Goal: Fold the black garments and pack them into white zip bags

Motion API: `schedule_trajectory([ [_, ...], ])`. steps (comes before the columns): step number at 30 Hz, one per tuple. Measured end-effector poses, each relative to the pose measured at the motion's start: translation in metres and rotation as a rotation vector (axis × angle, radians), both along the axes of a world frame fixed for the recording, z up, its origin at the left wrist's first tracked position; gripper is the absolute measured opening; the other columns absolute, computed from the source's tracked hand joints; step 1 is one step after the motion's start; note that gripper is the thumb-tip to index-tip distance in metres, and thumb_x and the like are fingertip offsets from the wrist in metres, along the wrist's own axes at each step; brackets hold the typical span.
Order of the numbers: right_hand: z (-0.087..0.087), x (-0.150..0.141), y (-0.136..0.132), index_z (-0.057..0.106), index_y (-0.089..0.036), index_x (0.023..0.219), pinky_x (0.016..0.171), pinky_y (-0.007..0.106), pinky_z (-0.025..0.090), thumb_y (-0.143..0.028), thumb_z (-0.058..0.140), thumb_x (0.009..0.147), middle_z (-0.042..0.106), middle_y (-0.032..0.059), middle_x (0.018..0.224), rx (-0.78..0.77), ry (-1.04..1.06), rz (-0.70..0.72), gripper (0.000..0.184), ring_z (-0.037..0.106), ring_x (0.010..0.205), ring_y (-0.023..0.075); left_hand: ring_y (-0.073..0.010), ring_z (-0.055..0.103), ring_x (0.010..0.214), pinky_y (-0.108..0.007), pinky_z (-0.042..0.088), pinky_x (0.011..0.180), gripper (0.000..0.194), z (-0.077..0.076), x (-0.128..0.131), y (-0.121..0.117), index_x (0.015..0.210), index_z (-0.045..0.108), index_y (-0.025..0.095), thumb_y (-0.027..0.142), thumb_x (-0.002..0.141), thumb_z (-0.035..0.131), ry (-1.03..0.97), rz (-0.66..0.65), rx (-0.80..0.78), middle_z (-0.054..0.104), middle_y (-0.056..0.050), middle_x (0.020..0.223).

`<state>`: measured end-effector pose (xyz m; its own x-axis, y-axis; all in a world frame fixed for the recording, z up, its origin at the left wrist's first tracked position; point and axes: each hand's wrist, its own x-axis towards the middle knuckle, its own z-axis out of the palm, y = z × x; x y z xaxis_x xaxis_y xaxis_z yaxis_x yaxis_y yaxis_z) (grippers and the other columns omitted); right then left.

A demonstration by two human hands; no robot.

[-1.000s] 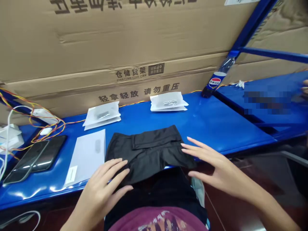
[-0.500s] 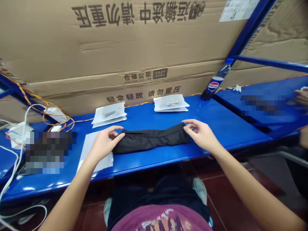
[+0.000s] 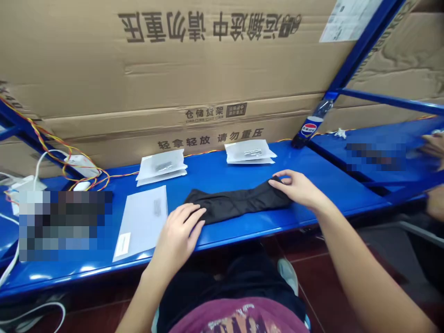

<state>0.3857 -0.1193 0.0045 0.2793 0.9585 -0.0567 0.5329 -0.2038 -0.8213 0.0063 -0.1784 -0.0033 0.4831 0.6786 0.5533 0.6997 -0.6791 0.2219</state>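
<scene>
A long black piece of folded cloth [image 3: 239, 202] lies across the blue shelf, its right end slightly higher than its left. On its lower left end rests my left hand [image 3: 182, 226], fingers stretched over the fabric and thumb apart. My right hand [image 3: 294, 187] pinches the upper right corner between thumb and fingers. Left of the cloth, a flat white plastic pouch [image 3: 142, 222] with a small label lies close to my left hand. Behind the cloth sit two more white pouches, one on the left [image 3: 161, 166] and one on the right [image 3: 249, 151].
A cola bottle [image 3: 308, 125] leans by the blue upright at the right. Cardboard [image 3: 208, 69] walls the back. Cables and a white power strip [image 3: 83, 165] lie left, near a blurred-out object [image 3: 65, 222]. Another person's hand [image 3: 435, 143] shows at the far right.
The cloth has shifted right along the shelf. My left hand went from pinching its left end to lying over it, uncovering the flat pouch. My right hand still grips the right end.
</scene>
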Motion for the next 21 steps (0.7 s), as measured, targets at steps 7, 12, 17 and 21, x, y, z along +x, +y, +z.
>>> schedule_trajectory([
  [7, 0.024, -0.054, -0.008, 0.076, -0.021, 0.113, 0.079, 0.042, 0.056, -0.041, 0.072, 0.086, 0.077, 0.01, 0.104, 0.299, -0.343, -0.032, 0.034, 0.067, 0.073, 0.023, -0.0259, 0.071, 0.115, -0.043, 0.062, 0.098, 0.025, -0.003, 0.021, -0.015, 0.129, 0.07, 0.021, 0.022, 0.106, 0.061, -0.121, -0.054, -0.042, 0.077, -0.01, 0.12],
  [12, -0.009, -0.122, -0.032, 0.074, -0.023, 0.122, 0.076, 0.039, 0.057, -0.037, 0.055, 0.099, 0.076, 0.0086, 0.107, 0.396, -0.204, 0.195, 0.033, 0.067, 0.077, 0.0225, -0.0282, 0.071, 0.112, -0.046, 0.063, 0.094, 0.024, -0.013, 0.017, -0.009, 0.126, 0.071, 0.021, 0.02, 0.105, 0.06, -0.095, -0.001, 0.003, 0.077, -0.01, 0.119],
  [17, -0.037, -0.101, -0.046, 0.075, -0.018, 0.106, 0.09, 0.052, 0.052, -0.06, 0.062, 0.091, 0.074, 0.0174, 0.107, 0.38, -0.396, -0.225, 0.047, 0.064, 0.097, 0.0349, -0.0288, 0.071, 0.114, -0.046, 0.063, 0.095, 0.021, -0.026, 0.011, -0.012, 0.12, 0.073, 0.02, 0.016, 0.104, 0.061, -0.102, 0.003, 0.05, 0.079, -0.009, 0.118],
  [21, -0.044, -0.084, -0.04, 0.067, -0.022, 0.081, 0.082, 0.048, 0.051, -0.063, 0.066, 0.083, 0.072, 0.0144, 0.091, 0.238, -0.38, -0.137, 0.041, 0.064, 0.093, 0.0352, -0.0297, 0.069, 0.121, -0.05, 0.061, 0.1, 0.021, -0.029, 0.011, -0.014, 0.119, 0.073, 0.021, 0.015, 0.102, 0.064, -0.134, 0.019, 0.085, 0.079, -0.009, 0.119],
])
